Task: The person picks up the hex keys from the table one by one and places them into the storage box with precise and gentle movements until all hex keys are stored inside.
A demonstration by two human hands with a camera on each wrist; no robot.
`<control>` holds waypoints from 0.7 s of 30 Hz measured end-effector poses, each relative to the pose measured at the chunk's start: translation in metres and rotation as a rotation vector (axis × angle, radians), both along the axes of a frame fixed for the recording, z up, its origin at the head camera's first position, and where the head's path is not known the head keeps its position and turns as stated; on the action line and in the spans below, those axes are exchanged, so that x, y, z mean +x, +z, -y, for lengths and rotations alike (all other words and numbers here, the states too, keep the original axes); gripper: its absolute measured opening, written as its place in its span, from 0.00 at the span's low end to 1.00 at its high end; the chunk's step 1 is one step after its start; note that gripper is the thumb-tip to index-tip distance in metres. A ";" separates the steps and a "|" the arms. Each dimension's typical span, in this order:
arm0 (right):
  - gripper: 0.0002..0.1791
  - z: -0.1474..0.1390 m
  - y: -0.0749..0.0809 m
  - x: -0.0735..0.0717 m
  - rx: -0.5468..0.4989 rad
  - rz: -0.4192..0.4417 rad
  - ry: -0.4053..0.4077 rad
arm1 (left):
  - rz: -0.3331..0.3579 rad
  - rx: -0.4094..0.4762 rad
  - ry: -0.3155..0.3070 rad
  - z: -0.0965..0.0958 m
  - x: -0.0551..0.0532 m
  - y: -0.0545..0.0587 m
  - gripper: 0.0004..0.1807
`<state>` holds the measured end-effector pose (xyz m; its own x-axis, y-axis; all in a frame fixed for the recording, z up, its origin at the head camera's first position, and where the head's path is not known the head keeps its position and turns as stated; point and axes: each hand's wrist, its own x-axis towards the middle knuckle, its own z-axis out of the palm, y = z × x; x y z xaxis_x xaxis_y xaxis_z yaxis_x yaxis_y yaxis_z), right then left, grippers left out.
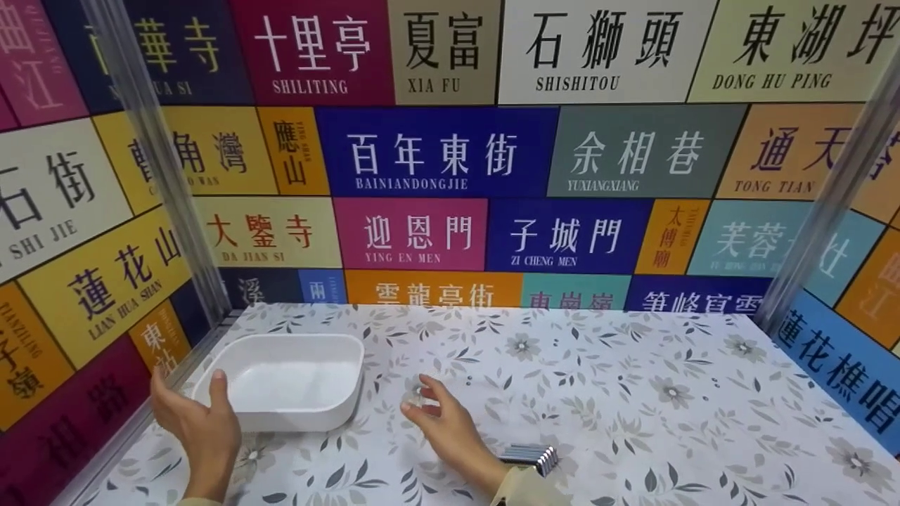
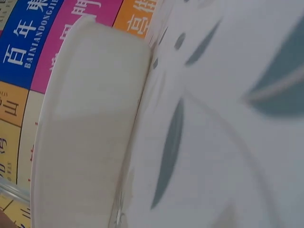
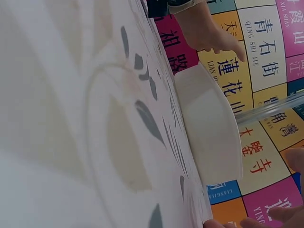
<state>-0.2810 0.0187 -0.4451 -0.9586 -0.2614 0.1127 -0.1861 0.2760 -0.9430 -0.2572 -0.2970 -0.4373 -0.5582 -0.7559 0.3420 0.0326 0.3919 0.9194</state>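
Note:
A white rectangular plastic basin (image 1: 309, 419) stands on the left part of the table, with nothing seen inside it. My left hand (image 1: 207, 432) is at the basin's front left corner, thumb up and fingers extended, overlapping the rim in the head view. To the right of the basin, apart from it, my right hand (image 1: 450, 425) is held with loosely bent fingers and nothing between them. The left wrist view shows the basin's outer wall (image 2: 90, 95) close up. In the right wrist view, the left hand (image 3: 204, 33) appears beyond the basin (image 3: 209, 123).
Several slim silvery metal pieces (image 1: 545, 458) lie side by side by my right wrist, partly hidden by the sleeve. A floral cloth (image 1: 598, 379) covers the table. Walls with coloured name panels (image 1: 436, 151) enclose the back and sides, with clear posts (image 1: 172, 183) at the corners.

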 end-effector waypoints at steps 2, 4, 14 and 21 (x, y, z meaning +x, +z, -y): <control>0.38 0.003 -0.001 0.000 -0.010 0.011 0.000 | 0.019 0.055 0.002 0.005 0.000 0.000 0.45; 0.38 0.006 -0.003 0.000 -0.027 0.017 0.005 | 0.036 0.109 -0.001 0.011 0.000 -0.002 0.45; 0.34 0.025 -0.021 0.005 -0.201 -0.002 -0.005 | 0.073 0.300 -0.037 0.025 0.000 -0.018 0.41; 0.35 0.038 -0.026 0.007 -0.242 -0.015 -0.051 | 0.155 0.315 -0.077 0.030 -0.001 -0.024 0.36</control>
<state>-0.2740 -0.0195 -0.4713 -0.9675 -0.1766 0.1809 -0.1926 0.0514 -0.9799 -0.2580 -0.3269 -0.4617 -0.6446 -0.7645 0.0057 -0.0982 0.0902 0.9911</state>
